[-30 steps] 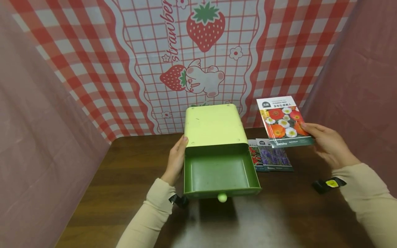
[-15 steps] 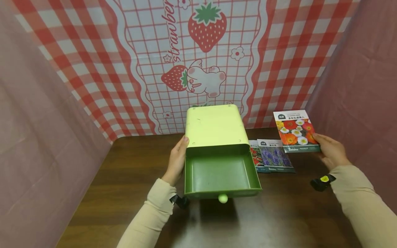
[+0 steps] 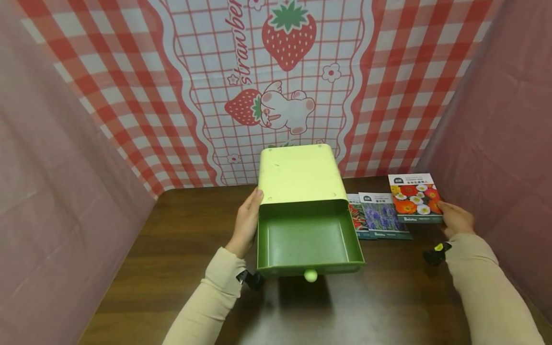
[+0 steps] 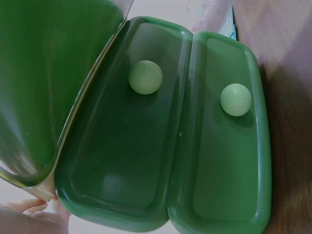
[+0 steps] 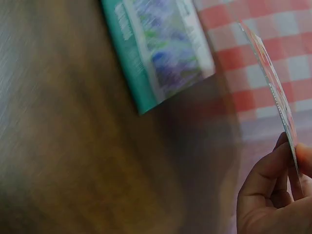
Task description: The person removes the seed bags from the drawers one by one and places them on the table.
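Note:
My left hand (image 3: 247, 223) rests against the left side of a pale yellow-green drawer cabinet (image 3: 302, 175). Its top drawer (image 3: 306, 239) is pulled out, and the dark green inside holds nothing visible. Two lower drawer fronts (image 4: 117, 146) with round knobs show in the left wrist view, both pushed in. My right hand (image 3: 458, 220) pinches the right edge of a poppy seed packet (image 3: 416, 197) between thumb and fingers. The right wrist view catches this packet (image 5: 273, 83) edge-on, raised above the table. Left of it lies a lavender seed packet (image 3: 383, 215), overlapping a red-flower packet (image 3: 358, 218).
Everything stands on a dark wooden table (image 3: 185, 268). Behind it hangs a red-and-white checked strawberry cloth (image 3: 396, 86), with pinkish curtains (image 3: 47, 191) on both sides. The cabinet partly hides the red-flower packet.
My right hand has carried the poppy packet right and down, toward the table beside the lavender packet. My left hand and the cabinet have stayed in place.

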The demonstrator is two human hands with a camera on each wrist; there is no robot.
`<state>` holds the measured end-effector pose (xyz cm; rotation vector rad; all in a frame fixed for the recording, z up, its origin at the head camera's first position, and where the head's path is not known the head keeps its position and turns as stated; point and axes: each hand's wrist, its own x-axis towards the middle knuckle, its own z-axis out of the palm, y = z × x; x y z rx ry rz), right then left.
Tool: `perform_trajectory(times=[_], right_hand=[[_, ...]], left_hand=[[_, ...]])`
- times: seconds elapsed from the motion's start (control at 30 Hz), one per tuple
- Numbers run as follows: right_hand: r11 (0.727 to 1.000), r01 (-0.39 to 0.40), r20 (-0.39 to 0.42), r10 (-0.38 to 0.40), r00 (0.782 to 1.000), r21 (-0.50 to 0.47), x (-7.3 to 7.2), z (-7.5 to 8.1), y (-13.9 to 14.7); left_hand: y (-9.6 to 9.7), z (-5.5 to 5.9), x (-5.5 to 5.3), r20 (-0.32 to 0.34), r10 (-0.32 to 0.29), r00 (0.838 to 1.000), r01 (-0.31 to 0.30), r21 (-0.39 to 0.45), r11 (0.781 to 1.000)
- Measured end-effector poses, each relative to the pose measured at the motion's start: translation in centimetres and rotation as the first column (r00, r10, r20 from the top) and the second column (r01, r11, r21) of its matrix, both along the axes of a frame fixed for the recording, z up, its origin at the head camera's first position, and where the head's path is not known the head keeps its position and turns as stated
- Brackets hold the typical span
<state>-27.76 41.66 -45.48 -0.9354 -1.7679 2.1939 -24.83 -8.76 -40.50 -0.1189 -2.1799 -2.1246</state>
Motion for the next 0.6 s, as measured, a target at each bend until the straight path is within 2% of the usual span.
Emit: perform_trajectory(times=[0.07, 0.1, 0.2, 0.3, 0.43, 0.6], right_hand=[[0.999, 0.041, 0.023, -0.041, 0.999, 0.035, -0.1, -1.0, 0.2], [0.997, 0.048, 0.055, -0.051, 0.997, 0.067, -0.1, -1.4, 0.3], [0.995, 0.059, 0.119, -0.068, 0.991, 0.082, 0.2, -2.0, 0.4], [0.996, 0.031, 0.158, -0.044, 0.986, 0.087, 0.5, -2.0, 0.4], [0.993, 0.042, 0.162, -0.059, 0.985, 0.107, 0.7, -2.0, 0.2], [0.966, -0.026, 0.252, -0.041, 0.967, 0.257, 0.9, -2.2, -0.1]], left_hand=[[0.0, 0.1, 0.0, 0.004, -0.001, 1.0, 0.001, -0.003, 1.0], [0.0, 0.2, 0.0, 0.006, -0.003, 1.0, 0.003, -0.003, 1.0], [0.0, 0.3, -0.2, 0.016, -0.009, 1.0, 0.009, -0.007, 1.0], [0.0, 0.3, -0.3, 0.022, -0.013, 1.0, 0.013, -0.005, 1.0], [0.0, 0.1, -0.3, 0.015, -0.003, 1.0, 0.003, -0.003, 1.0], [0.0, -0.1, -0.1, -0.007, 0.007, 1.0, -0.007, 0.013, 1.0]])
